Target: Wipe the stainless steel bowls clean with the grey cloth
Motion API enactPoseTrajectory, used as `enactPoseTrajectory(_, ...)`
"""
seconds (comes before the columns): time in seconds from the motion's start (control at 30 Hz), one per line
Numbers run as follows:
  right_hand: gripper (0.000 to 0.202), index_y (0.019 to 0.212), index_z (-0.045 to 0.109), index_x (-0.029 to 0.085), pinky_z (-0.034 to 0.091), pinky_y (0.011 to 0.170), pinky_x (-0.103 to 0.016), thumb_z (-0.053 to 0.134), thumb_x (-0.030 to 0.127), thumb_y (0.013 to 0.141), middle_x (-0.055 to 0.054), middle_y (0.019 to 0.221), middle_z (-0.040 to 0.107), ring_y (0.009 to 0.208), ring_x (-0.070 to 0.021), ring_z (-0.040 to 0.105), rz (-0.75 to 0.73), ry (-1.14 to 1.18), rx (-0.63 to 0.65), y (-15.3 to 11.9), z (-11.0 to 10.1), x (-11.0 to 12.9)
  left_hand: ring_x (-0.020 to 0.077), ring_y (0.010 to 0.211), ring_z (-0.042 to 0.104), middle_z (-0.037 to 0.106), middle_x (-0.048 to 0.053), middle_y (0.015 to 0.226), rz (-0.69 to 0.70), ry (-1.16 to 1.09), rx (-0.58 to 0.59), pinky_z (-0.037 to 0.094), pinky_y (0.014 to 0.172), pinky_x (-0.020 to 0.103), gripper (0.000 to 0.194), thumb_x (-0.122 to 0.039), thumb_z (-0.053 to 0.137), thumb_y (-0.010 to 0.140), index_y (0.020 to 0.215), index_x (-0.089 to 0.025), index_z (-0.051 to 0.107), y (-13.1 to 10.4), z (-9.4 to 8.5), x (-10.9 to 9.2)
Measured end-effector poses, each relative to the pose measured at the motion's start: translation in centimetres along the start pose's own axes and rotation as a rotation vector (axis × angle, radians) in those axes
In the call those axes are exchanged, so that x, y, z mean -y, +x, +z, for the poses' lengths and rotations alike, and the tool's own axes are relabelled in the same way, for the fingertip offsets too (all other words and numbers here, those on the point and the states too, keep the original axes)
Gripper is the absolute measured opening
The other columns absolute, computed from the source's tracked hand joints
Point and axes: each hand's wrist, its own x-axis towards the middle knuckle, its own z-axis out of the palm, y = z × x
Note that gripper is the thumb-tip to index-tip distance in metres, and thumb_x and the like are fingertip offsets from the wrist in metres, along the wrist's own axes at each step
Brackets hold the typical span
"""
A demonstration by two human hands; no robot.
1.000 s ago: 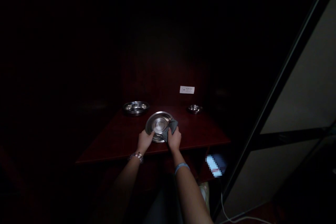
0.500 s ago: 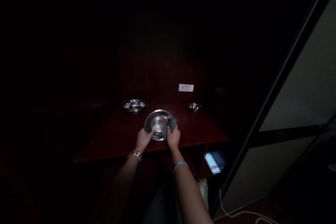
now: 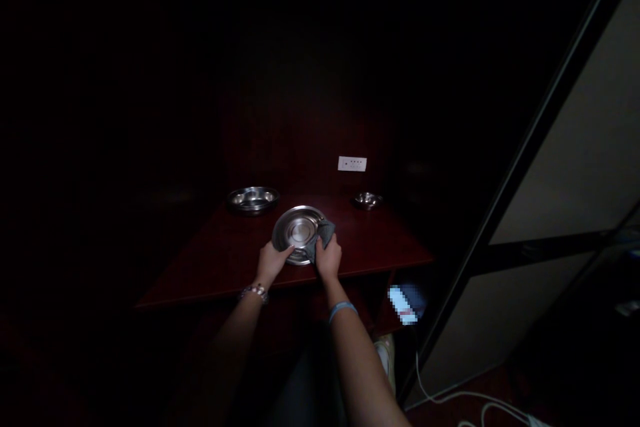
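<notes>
A round, shiny metal plate [image 3: 300, 231] is tilted up above the front part of the dark red desk [image 3: 210, 273]. My left hand [image 3: 271, 263] grips its lower left rim, with the thumb over the inner face. At the lower right rim, my right hand [image 3: 329, 257] is closed on a grey cloth [image 3: 323, 236] pressed against the plate. The fingers behind the plate and cloth are hidden. Farther back stand a larger metal dish [image 3: 253, 200] on the left and a small metal bowl [image 3: 367, 200] on the right.
A white socket panel [image 3: 352, 164] is on the back wall. Below the desk's right side, a lit, blurred-out screen [image 3: 403, 305] rests by a white cable [image 3: 425, 397]. A pale panel with a dark frame [image 3: 545, 253] slants along the right. Much of the surroundings is dark.
The view has shifted slightly. Both hands keep their hold on the plate and the cloth, and the cloth stays at the plate's right side with hardly any movement.
</notes>
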Motion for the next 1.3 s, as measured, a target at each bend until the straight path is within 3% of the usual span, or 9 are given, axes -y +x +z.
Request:
enactPoseTrajectory(0.63, 0.029, 0.113, 0.064, 0.011, 0.051, 0.078, -0.028, 0.050, 0.030, 0.096, -0.018, 0.102, 0.076, 0.091, -0.0256, 0.073, 0.033, 0.008, 0.017, -0.1, 0.0, 0.0, 0.0248, 0.103, 0.073, 0.077, 0.016, 0.110, 0.009, -0.067, -0.015, 0.056, 0.092, 0.031, 0.035, -0.014, 0.076, 0.070, 0.104, -0.010, 0.073, -0.3, 0.0, -0.1)
enactPoseTrajectory(0.97, 0.031, 0.112, 0.066, 0.011, 0.052, 0.072, -0.029, 0.051, 0.030, 0.093, -0.018, 0.098, 0.077, 0.087, -0.0270, 0.075, -0.001, 0.021, -0.021, -0.2, 0.1, -0.1, 0.0241, 0.100, 0.075, 0.078, 0.015, 0.106, 0.017, -0.025, -0.017, 0.057, 0.086, 0.029, 0.026, -0.011, 0.070, 0.075, 0.101, -0.011, 0.072, -0.8, -0.2, -0.7)
enactPoseTrajectory(1.1, 0.030, 0.111, 0.066, 0.010, 0.051, 0.072, -0.029, 0.049, 0.029, 0.095, -0.019, 0.098, 0.077, 0.087, -0.0276, 0.075, 0.001, -0.001, -0.007, -0.2, 0.2, -0.1, 0.0244, 0.101, 0.074, 0.078, 0.015, 0.106, 0.035, -0.017, -0.017, 0.057, 0.086, 0.029, 0.020, -0.018, 0.064, 0.083, 0.100, -0.012, 0.072, -1.0, -0.3, -0.6)
enactPoseTrajectory(1.3, 0.031, 0.111, 0.068, 0.010, 0.051, 0.070, -0.028, 0.048, 0.029, 0.096, -0.019, 0.094, 0.077, 0.085, -0.0270, 0.075, -0.011, -0.009, -0.001, -0.2, 0.3, -0.2, 0.0259, 0.103, 0.073, 0.077, 0.016, 0.107, 0.041, -0.028, -0.018, 0.056, 0.087, 0.029, 0.026, -0.030, 0.058, 0.089, 0.102, -0.013, 0.072, -0.6, -0.3, -0.1)
